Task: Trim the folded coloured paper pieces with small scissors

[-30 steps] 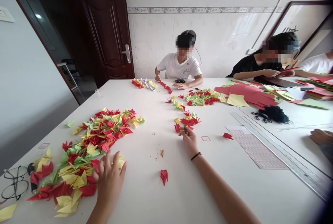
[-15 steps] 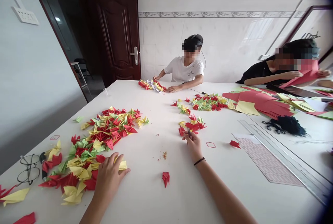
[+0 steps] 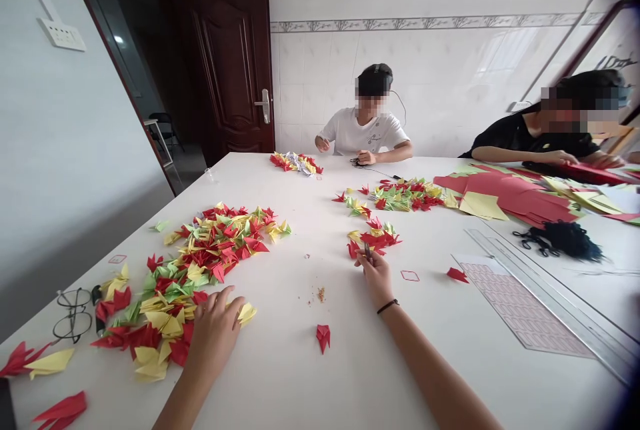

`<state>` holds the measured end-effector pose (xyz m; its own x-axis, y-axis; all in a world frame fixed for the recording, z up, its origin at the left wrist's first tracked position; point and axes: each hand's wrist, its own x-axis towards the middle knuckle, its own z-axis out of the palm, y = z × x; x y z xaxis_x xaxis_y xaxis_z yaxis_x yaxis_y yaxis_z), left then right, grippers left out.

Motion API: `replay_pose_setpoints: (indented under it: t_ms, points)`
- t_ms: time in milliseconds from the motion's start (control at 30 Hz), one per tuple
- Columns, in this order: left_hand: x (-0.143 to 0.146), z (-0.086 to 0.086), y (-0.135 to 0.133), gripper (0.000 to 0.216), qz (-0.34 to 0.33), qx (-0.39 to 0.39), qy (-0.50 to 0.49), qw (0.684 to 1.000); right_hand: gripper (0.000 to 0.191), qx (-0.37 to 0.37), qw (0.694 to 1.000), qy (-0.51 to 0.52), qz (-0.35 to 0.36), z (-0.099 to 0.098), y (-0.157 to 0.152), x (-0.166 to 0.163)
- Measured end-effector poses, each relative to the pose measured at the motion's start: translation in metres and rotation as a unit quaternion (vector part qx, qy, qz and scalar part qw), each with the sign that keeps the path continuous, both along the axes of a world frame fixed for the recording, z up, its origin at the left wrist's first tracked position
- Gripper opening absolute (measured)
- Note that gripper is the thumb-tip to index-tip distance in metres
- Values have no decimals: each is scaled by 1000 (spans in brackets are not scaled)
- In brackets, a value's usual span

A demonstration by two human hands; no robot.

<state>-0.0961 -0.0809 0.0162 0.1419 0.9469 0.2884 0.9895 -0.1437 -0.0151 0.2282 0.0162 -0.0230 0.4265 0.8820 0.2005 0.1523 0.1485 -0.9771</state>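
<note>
My left hand (image 3: 219, 327) rests at the near right edge of a large heap of folded paper cranes (image 3: 220, 243) in red, yellow and green. Its fingers are bent and apart, and a yellow paper crane (image 3: 247, 314) pokes out beside them. In my right hand (image 3: 376, 278) a slim dark tool (image 3: 369, 253) is pinched, its tip pointing away; its exact kind is unclear. Just beyond that hand lies a small group of cranes (image 3: 383, 239). A single red folded paper piece (image 3: 323, 337) lies on the table between my forearms.
Glasses (image 3: 73, 315) lie at the left. To the right are a clear ruler (image 3: 545, 297), a printed grid sheet (image 3: 520, 303), black cord (image 3: 563, 241) and coloured paper sheets (image 3: 510, 193). Two people sit across the white table (image 3: 280, 377); one has more cranes (image 3: 295, 163) nearby.
The view has shifted slightly to the left. My hands hold nearly the same places. The person in white has drawn both hands back from their cranes, and the person in black has lowered a red sheet.
</note>
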Motion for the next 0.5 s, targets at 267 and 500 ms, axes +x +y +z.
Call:
replay_pose_setpoints:
  t_ms: [267, 500]
  points:
    - [25, 2, -9, 41, -37, -60, 13, 997, 26, -2, 1000, -11, 3, 1, 0, 0]
    - [61, -25, -8, 36, -150, 33, -49, 987, 25, -3, 1000, -14, 7, 2, -1, -1]
